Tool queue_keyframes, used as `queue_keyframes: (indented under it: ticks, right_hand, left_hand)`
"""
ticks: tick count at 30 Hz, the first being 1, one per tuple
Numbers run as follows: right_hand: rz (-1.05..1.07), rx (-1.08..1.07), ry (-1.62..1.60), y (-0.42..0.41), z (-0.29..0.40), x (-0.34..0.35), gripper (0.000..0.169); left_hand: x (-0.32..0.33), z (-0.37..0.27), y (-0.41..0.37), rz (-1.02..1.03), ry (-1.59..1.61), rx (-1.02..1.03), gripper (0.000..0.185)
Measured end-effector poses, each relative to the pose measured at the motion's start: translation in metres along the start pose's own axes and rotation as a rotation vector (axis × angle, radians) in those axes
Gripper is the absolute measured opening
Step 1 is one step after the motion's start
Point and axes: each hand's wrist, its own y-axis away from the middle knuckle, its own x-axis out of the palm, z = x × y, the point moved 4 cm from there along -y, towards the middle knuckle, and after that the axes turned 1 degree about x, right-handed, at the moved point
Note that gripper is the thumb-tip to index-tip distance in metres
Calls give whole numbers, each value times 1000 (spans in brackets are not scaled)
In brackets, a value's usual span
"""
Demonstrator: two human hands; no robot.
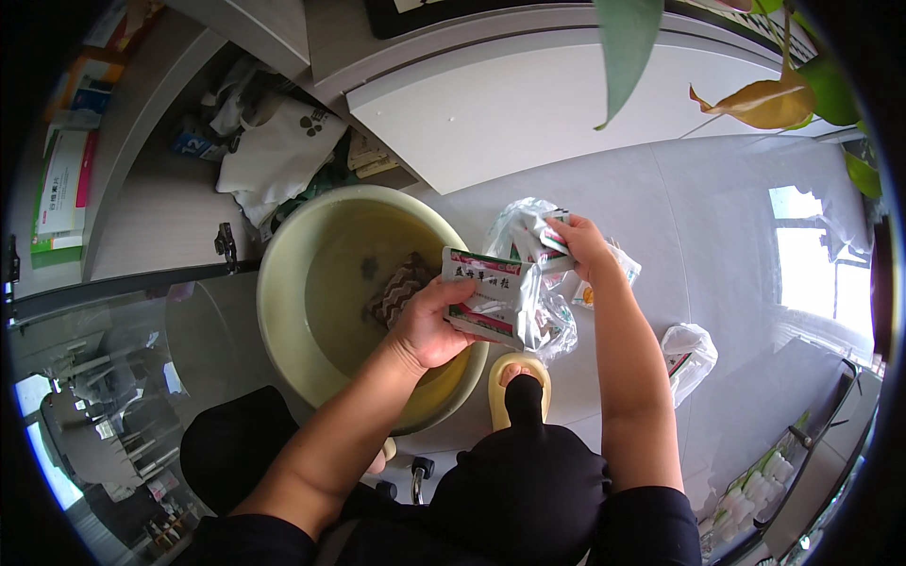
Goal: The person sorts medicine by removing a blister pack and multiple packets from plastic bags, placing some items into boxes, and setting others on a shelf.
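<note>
My left hand (428, 325) holds a foil sachet packet (485, 293), silver with green and magenta bands and printed writing, over the right side of a pale basin. Between thumb and fingers, my right hand (584, 244) grips more small foil sachets (555, 237) at a crumpled clear plastic bag (520, 216). The bag hangs beside and behind the left packet, and its lower part (557, 329) droops below. Whether the two lots of sachets touch is hidden by plastic. Inside the basin (283, 283) lies a brown zigzag-patterned item (403, 283), partly covered by my left hand.
On the grey tiled floor lie a small packet (626, 265) and a clear bag with a sachet (686, 361). A yellow slipper (500, 403) holds one foot. An open cabinet (177, 198) contains a white cloth bag (283, 152). Plant leaves (626, 56) hang at upper right.
</note>
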Motion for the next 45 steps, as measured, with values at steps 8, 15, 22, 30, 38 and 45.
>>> queue_keyframes:
  ticks: [8, 15, 22, 30, 38, 45]
  right_hand:
    - [-95, -372, -159, 2, -6, -20, 18]
    - [-323, -585, 933, 5, -15, -6, 38]
    - [-564, -597, 996, 28, 11, -3, 47]
    - [-303, -699, 934, 103, 33, 16, 26]
    - [-3, -1123, 1189, 173, 58, 93, 91]
    - [131, -955, 919, 165, 56, 80, 87]
  left_hand:
    - [-1, -12, -8, -142, -128, 57, 45]
    - [4, -8, -21, -88, -189, 37, 45]
    - [6, -15, -13, -145, -97, 107, 44]
    - [6, -27, -19, -325, -270, 188, 33]
    - [31, -2, -26, -193, -461, 91, 45]
    - [35, -3, -24, -41, -640, 86, 73]
